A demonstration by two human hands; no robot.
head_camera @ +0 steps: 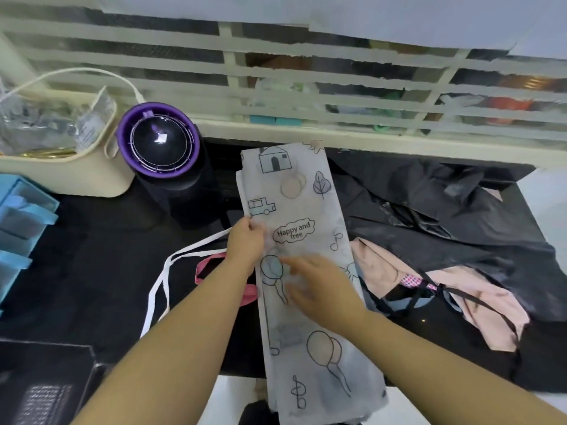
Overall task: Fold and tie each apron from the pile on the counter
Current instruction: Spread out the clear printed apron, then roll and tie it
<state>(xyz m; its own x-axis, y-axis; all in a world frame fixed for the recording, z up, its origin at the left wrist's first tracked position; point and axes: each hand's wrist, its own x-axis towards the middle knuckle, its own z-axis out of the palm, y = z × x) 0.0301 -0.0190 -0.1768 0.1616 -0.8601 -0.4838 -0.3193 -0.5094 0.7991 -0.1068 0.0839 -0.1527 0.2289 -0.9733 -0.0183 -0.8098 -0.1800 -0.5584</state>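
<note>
Left hand: fingers curled, pinching the apron's left edge at mid-length. Right hand: blurred, fingers straight and spread, flat on the cloth.

Apron: thin white printed fabric folded to a narrow strip. Its long axis runs from the near counter edge, which it overhangs, to the far edge.

White tie: trails left over open black counter.

Pile: crumpled black and pink aprons against the strip's right side.

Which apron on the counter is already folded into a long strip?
The white cartoon-printed apron reading "Happy and free", with the left hand and right hand on it. The black apron and pale pink apron lie crumpled to its right.
</note>
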